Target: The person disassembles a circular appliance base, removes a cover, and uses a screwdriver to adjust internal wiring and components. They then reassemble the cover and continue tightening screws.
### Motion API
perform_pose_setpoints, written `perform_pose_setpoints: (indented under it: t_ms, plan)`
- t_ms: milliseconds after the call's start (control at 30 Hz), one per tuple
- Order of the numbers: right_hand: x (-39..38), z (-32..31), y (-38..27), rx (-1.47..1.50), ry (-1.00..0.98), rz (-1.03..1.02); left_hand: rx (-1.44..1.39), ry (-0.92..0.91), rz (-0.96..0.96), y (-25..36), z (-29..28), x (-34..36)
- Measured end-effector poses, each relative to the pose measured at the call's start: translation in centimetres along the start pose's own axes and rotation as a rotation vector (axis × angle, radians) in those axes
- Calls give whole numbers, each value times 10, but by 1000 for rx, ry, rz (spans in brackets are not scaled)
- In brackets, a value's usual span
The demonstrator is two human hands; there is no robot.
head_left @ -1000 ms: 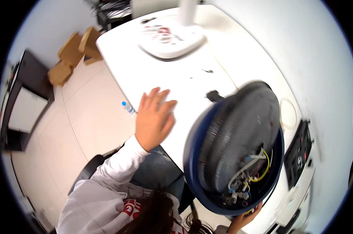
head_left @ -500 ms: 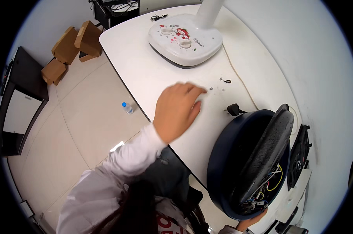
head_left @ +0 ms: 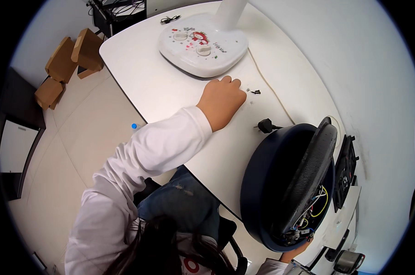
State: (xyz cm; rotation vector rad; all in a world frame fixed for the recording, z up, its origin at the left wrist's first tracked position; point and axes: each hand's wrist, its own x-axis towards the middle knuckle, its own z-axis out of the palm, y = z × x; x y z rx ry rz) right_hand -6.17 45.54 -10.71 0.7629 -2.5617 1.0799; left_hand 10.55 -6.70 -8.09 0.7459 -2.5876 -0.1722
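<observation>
My left hand (head_left: pixel 222 101) is closed over the white tabletop, its fingers curled down. What the fingertips hold, if anything, is hidden. Just right of its knuckles lie small dark screws (head_left: pixel 256 92) and other tiny pieces. At the lower right, my right hand (head_left: pixel 298 250) holds the bottom rim of a round dark-blue appliance housing (head_left: pixel 258 192), with most of its fingers out of sight. Inside the housing, a black oval part (head_left: pixel 308 176) leans on edge. Wires (head_left: pixel 318 201) and small components are exposed beside it.
Behind my left hand stands a white appliance base (head_left: pixel 203 48) with two knobs and an upright post. A black plug (head_left: pixel 266 126) lies by the housing, and a pale cord (head_left: pixel 272 87) runs along the table. A black case (head_left: pixel 346 172) is at the right wall; cardboard boxes (head_left: pixel 60 59) sit on the floor.
My left hand has reached farther forward, and its fingers have gone from half spread to curled. The view has shifted slightly. My right hand remains at the housing's rim.
</observation>
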Motion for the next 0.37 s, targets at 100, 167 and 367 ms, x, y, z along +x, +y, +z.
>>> perform_pose_setpoints:
  t_ms: [100,167,367]
  plan:
    - [1,4,-8,53,13,40,4,22,21,-2,2,1]
    - [1,5,-13,70,32,20,-31,77,38,-2,2,1]
    - [-14,-5,-12,102,85,85,-411,303,52,28,-29,-14]
